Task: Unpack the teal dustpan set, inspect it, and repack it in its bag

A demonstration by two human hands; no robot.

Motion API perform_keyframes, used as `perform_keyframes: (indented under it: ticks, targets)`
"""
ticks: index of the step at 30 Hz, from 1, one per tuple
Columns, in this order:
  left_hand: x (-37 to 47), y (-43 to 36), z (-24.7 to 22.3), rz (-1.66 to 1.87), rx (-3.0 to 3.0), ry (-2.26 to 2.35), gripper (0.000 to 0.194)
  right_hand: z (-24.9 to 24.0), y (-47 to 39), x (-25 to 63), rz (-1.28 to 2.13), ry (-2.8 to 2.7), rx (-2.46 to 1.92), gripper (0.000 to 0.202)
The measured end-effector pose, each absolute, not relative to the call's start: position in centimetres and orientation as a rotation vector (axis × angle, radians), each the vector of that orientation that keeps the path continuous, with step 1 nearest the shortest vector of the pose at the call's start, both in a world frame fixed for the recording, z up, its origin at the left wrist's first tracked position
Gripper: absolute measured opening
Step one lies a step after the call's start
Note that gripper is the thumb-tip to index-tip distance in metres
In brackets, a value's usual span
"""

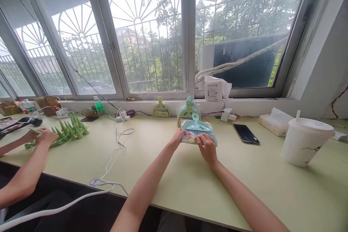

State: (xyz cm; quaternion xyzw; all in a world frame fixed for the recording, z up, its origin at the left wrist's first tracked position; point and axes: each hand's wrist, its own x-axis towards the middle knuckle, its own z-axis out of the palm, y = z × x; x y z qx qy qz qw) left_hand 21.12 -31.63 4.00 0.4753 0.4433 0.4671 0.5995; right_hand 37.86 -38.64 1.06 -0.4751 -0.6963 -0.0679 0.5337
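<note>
A teal mini dustpan and brush set (196,125) in a clear plastic bag stands tilted near the middle of the table, its handle pointing up. My left hand (177,137) pinches the bag's left edge. On the lower right front of the bag, the curled fingers of my right hand (208,148) grip the plastic; my thumb there is hidden. Right behind this set stands a row of green and teal dustpan sets (188,108), partly covered by it. Another green dustpan set (160,108) leans upright by the window ledge, to the left.
A phone (246,134), a tissue pack (273,121) and a white lidded cup with a straw (306,139) are at right. White cables (115,152) cross the table at left. Beyond them, a co-worker's hands (45,138) work beside green pointed pieces (72,128).
</note>
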Motion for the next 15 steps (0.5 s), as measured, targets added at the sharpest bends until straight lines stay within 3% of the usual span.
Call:
perform_keyframes:
  ticks: [6, 11, 15]
  targets:
    - [19.8, -33.2, 3.7, 1.204, 1.015, 0.961, 0.031, 0.7, -39.3, 37.0, -0.080, -1.704, -1.166, 0.041]
    - [18.2, -33.2, 2.5, 1.139, 1.101, 0.922, 0.059, 0.0, -37.8, 37.6, 0.695, -1.465, -1.271, 0.049]
    - [17.7, -33.6, 2.5, 1.015, 1.223, 0.801, 0.082, 0.0, -37.1, 38.3, 0.999, -1.105, -1.101, 0.039]
